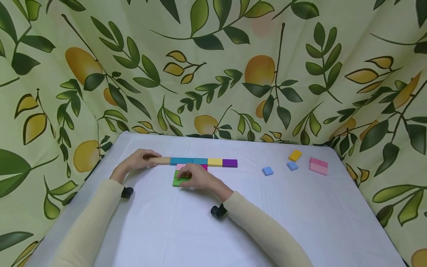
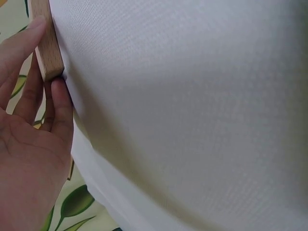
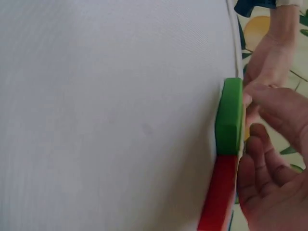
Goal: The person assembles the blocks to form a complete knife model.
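Observation:
In the head view my left hand (image 1: 141, 160) pinches the left end of a plain wooden block (image 1: 161, 160). The left wrist view shows the thumb along that wooden block (image 2: 49, 55) and fingertips at its end. Blue blocks (image 1: 181, 161), a yellow block (image 1: 215, 162) and a purple block (image 1: 230, 163) continue the row rightward. Just below, my right hand (image 1: 197, 177) holds a green block (image 1: 178, 182) between thumb and fingers, partly covering it. A pink block (image 1: 180, 166) lies behind it. From the right wrist, a red block (image 3: 219, 192) adjoins the green one.
On the right side of the white table (image 1: 283, 222) lie a small blue block (image 1: 267, 171), another blue block (image 1: 292, 165), an orange-yellow block (image 1: 295, 155) and pink blocks (image 1: 318, 166). A leaf-and-fruit patterned curtain (image 1: 227, 92) hangs behind the table.

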{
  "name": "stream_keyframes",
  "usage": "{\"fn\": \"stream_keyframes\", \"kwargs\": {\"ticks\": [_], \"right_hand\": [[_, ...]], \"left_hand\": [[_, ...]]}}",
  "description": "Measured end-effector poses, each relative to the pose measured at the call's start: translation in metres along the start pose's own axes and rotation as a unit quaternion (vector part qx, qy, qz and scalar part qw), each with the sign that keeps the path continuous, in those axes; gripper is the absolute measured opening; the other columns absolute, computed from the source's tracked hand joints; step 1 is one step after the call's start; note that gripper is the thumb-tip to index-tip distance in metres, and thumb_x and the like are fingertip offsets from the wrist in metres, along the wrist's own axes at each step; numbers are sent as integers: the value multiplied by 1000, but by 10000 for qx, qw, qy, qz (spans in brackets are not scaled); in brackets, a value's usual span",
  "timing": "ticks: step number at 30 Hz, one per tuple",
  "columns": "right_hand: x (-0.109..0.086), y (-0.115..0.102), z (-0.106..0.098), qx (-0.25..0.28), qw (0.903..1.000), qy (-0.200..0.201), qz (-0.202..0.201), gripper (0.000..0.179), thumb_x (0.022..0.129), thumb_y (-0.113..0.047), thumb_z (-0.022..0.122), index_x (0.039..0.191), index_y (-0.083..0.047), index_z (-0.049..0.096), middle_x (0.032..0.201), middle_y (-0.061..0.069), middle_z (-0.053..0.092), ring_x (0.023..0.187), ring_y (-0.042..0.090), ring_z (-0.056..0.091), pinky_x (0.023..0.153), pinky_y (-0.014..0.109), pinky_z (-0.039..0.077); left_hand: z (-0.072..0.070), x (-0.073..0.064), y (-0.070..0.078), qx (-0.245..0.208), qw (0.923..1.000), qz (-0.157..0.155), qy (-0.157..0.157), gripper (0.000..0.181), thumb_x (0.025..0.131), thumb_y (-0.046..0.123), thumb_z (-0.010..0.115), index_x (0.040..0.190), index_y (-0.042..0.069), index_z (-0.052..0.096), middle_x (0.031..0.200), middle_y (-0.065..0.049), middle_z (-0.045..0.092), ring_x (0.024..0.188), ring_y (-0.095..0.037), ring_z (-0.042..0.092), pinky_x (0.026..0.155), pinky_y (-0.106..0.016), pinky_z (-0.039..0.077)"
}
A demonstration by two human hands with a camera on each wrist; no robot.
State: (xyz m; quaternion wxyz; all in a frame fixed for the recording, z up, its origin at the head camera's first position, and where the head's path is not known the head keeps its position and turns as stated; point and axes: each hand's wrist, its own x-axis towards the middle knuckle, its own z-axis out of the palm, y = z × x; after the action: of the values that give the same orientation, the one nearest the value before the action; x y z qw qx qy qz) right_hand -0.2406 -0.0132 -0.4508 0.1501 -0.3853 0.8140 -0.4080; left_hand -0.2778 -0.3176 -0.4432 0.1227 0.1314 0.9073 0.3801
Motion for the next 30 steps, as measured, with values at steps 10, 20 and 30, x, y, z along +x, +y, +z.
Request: {"fn": "stream_keyframes", "kwargs": {"ticks": [10, 20, 30], "right_hand": [[-52, 11, -55, 141, 9991, -64, -400, 25, 94, -12, 75, 117, -2, 72, 104, 6, 68, 94, 21, 60, 83, 32, 52], [-132, 53, -94, 313, 9985, 55, 441, 27, 95, -15, 74, 119, -4, 71, 110, 7, 70, 97, 19, 63, 85, 34, 53], [-225, 91, -138, 322, 9930, 932, 642, 24, 96, -11, 73, 117, 0, 71, 111, 13, 70, 97, 22, 64, 86, 28, 52]], "left_hand": [[2, 2, -2, 2, 10000, -56, 15, 34, 95, 6, 72, 129, 1, 69, 131, -21, 62, 114, -36, 53, 103, -55, 37], [5, -1, -2, 45, 9999, -89, 48, 35, 96, 10, 73, 130, 2, 68, 131, -21, 62, 113, -36, 52, 102, -54, 37], [4, -2, 1, 32, 9999, -103, 36, 35, 96, 7, 72, 130, 0, 67, 130, -22, 61, 113, -36, 51, 102, -55, 37]]}}
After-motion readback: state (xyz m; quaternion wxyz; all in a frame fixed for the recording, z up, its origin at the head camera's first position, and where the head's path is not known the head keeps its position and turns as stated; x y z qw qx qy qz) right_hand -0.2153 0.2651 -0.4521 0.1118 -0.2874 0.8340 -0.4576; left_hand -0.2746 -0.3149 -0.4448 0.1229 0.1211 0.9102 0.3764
